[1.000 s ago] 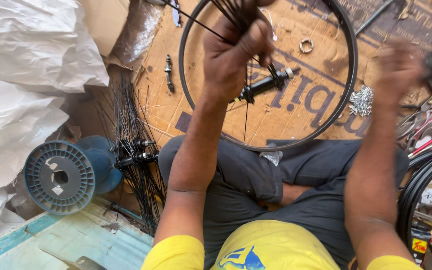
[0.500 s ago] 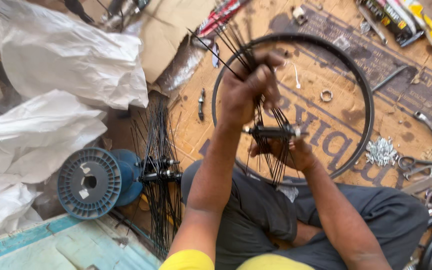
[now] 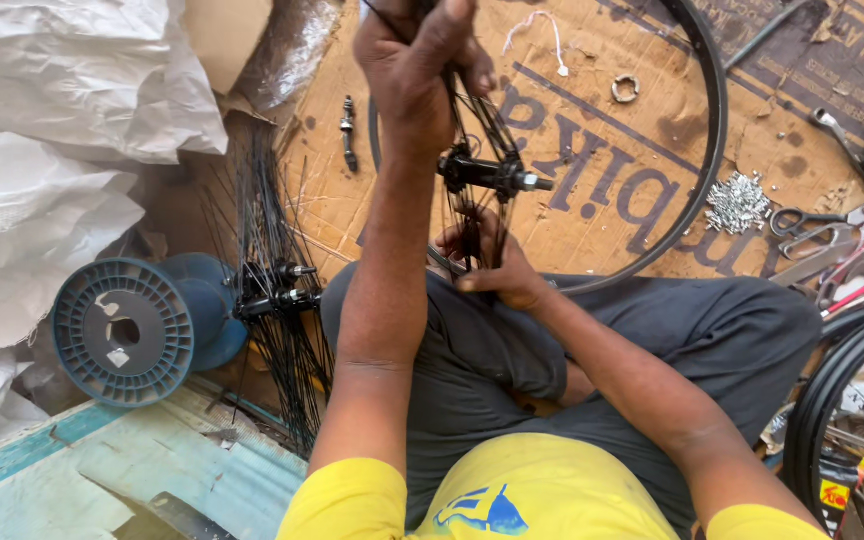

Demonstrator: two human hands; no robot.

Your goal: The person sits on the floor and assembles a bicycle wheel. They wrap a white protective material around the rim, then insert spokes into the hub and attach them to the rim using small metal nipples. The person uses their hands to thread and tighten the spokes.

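My left hand (image 3: 414,62) is raised at the top of the view, gripping a bundle of thin black spokes (image 3: 480,120) by their upper ends. The spokes hang down through a black wheel hub (image 3: 492,176) held in the air. My right hand (image 3: 492,265) sits below the hub, fingers closed around the lower ends of the spokes above my lap. A black wheel rim (image 3: 714,130) lies flat on the cardboard (image 3: 592,210) around the hub.
More spoked hubs (image 3: 277,285) lie to the left beside a blue plastic spool (image 3: 124,332). White sacks (image 3: 42,130) fill the left side. A pile of small silver nipples (image 3: 738,202), scissors (image 3: 812,222), wrenches and another wheel (image 3: 842,400) are at the right.
The view has moved closer to the hub. My left hand has lifted the spoke bundle higher. My right hand, off to the right a second ago, now holds the spokes' lower ends.
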